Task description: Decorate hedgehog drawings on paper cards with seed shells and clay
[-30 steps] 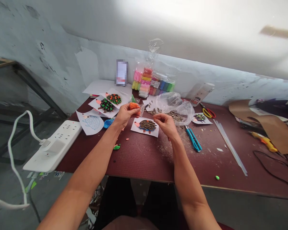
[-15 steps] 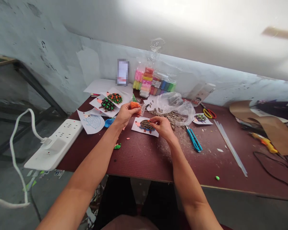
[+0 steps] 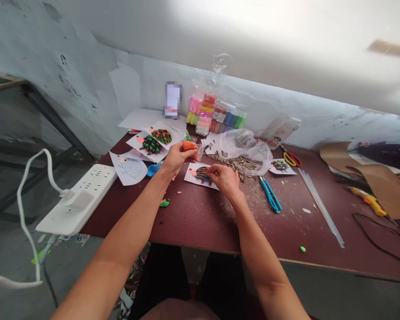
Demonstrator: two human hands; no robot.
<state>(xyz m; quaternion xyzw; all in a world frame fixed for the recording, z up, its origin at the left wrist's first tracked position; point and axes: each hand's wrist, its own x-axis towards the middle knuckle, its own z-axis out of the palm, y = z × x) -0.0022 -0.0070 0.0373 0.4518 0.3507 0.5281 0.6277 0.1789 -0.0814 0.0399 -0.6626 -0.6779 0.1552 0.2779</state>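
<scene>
Left hand (image 3: 176, 160) grips orange clay (image 3: 189, 146) at the hedgehog card's (image 3: 199, 174) eleven o'clock. Right hand (image 3: 225, 178) covers three o'clock; its grip cannot be told.

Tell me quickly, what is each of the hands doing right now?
Left hand: closed, holding orange clay.
Right hand: fingertips pinched together at the hedgehog card; whether anything is between them cannot be told.
</scene>
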